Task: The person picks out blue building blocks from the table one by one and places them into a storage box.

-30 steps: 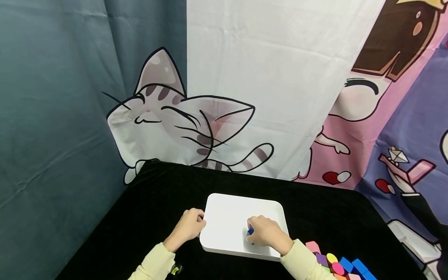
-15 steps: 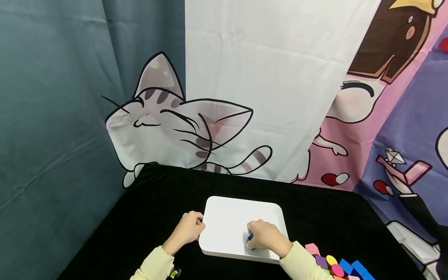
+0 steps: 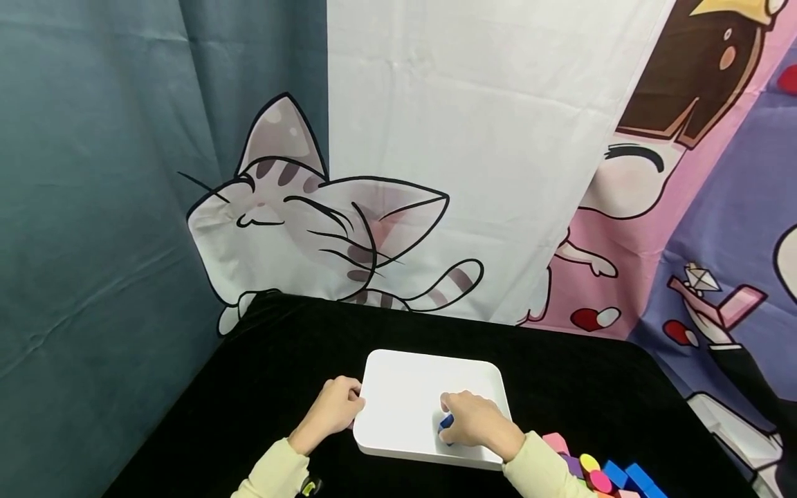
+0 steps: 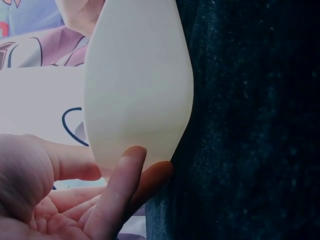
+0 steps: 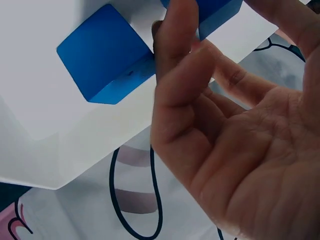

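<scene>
A white tray point(image 3: 405, 394) lies on the black cloth in the head view. My left hand point(image 3: 336, 404) holds the tray's left edge; in the left wrist view the thumb lies at the rim and two fingertips point(image 4: 132, 155) touch the outer wall. Over the tray's right part is my right hand point(image 3: 474, 418), with a blue block point(image 3: 445, 421) between its thumb and curled fingers. The right wrist view has one blue block point(image 5: 102, 57) sitting in the tray beside the fingers and another blue block point(image 5: 217, 17) within the hand's grip, partly hidden by the fingers.
Several coloured blocks point(image 3: 600, 477) in pink, purple, yellow and blue lie in a cluster right of the tray, near my right sleeve point(image 3: 542, 467). Behind the black-covered table point(image 3: 299, 332) hang printed curtains point(image 3: 486, 138).
Scenery sits slightly lower in the head view than a second ago. The right hand's fingertips have shifted slightly, showing a bit more of the blue block. The left hand stays at the tray.
</scene>
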Demonstrator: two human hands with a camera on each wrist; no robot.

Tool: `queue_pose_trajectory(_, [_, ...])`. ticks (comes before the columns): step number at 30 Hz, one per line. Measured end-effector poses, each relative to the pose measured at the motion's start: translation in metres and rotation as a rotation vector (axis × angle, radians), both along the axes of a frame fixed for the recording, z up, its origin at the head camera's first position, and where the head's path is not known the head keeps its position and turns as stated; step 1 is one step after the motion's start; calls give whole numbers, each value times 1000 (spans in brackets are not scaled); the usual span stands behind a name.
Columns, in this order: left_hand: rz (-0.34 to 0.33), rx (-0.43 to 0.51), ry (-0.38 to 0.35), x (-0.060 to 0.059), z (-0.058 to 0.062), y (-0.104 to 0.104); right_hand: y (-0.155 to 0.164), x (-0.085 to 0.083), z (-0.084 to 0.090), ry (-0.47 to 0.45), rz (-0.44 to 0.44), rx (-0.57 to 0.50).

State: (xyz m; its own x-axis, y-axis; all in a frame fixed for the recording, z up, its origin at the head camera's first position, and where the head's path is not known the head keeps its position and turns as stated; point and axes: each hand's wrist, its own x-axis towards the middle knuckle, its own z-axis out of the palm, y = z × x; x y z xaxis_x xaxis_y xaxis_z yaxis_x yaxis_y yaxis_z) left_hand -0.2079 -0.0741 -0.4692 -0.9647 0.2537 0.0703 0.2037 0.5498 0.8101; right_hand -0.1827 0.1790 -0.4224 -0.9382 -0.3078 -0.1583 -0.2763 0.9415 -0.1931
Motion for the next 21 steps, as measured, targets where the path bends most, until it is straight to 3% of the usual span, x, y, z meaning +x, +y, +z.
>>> queue_pose_trajectory(12, [-5,11,-11,-3,0,-1,15,5,14,52,8,-39])
queue_pose_trajectory(21, [-12,18,-18,-3,-3,-1,44,10,26,44,-106,-94])
